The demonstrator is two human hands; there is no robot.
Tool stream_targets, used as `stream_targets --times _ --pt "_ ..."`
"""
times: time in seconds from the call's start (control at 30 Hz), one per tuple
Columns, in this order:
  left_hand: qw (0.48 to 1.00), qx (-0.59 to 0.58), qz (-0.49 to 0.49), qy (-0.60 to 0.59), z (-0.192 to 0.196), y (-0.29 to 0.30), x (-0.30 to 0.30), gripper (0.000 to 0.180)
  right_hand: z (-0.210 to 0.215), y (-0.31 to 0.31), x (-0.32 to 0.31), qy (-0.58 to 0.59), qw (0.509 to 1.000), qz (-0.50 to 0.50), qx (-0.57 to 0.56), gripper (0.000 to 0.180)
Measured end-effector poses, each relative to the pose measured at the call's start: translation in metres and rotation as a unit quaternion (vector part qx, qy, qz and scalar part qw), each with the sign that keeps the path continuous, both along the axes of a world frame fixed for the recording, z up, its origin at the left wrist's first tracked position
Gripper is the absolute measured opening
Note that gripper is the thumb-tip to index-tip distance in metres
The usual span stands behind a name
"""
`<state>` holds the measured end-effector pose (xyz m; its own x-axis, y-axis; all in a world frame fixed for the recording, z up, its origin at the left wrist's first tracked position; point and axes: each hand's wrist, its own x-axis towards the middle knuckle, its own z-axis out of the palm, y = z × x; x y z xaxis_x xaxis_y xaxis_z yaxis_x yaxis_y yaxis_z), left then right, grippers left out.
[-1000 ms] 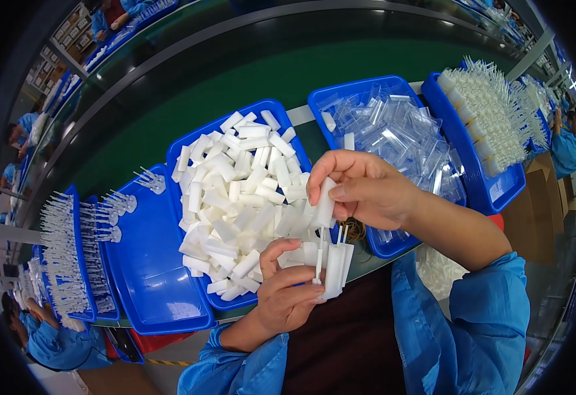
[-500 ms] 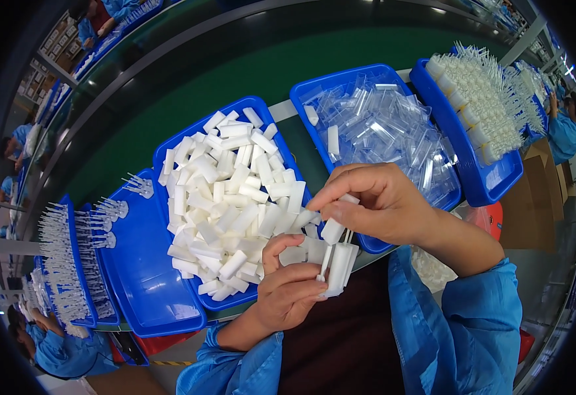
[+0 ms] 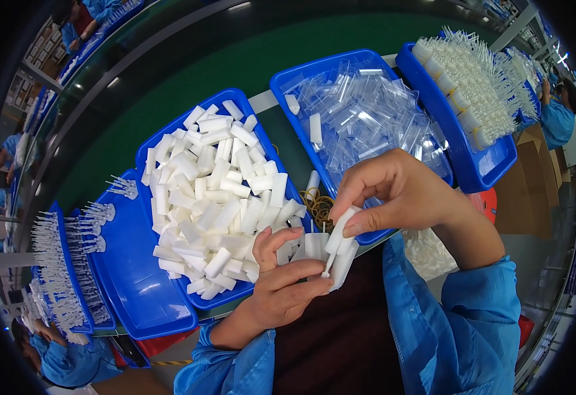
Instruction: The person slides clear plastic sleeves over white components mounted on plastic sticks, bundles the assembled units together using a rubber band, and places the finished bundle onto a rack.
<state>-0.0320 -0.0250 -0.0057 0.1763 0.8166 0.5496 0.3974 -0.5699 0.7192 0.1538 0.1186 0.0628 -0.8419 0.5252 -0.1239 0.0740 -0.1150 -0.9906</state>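
Observation:
Close to my body, my left hand (image 3: 285, 286) pinches a white pronged plastic part (image 3: 328, 264) with white blocks on it. One thin prong stands up bare beside them. Between the thumb and fingers of my right hand (image 3: 400, 201) is a white foam block (image 3: 342, 227), tilted, its lower end against the part. Whether a prong is inside this block is hidden. Left of my hands, a blue tray (image 3: 225, 95) is heaped with loose white foam blocks (image 3: 209, 197) of the same kind.
A blue tray (image 3: 276, 84) of clear plastic sleeves (image 3: 360, 112) lies beyond my right hand. Farther right, a blue bin (image 3: 492, 172) holds rows of pronged parts with blocks. At left are a blue tray (image 3: 136, 276) and racked pronged parts (image 3: 54, 270). Rubber bands (image 3: 321, 209) lie between trays.
The block in my right hand has come down closer to the part in my left hand. The view has shifted slightly, so the trays appear farther left.

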Motion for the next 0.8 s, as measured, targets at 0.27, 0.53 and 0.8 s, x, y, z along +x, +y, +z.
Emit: stream_targets --times 0.27,0.53,0.8 --pt "0.998 -0.005 0.043 -0.046 0.000 0.001 0.003 0.018 -0.003 -0.008 -0.005 -0.036 0.995 0.036 0.089 0.018" --pt "0.998 -0.006 0.037 -0.050 -0.001 0.008 -0.005 0.029 -0.018 -0.023 0.003 -0.011 0.999 0.009 0.044 0.019" --pt "0.976 -0.122 -0.023 -0.179 -0.002 0.003 0.001 0.031 -0.024 -0.033 0.011 0.021 0.998 -0.039 -0.050 0.027"
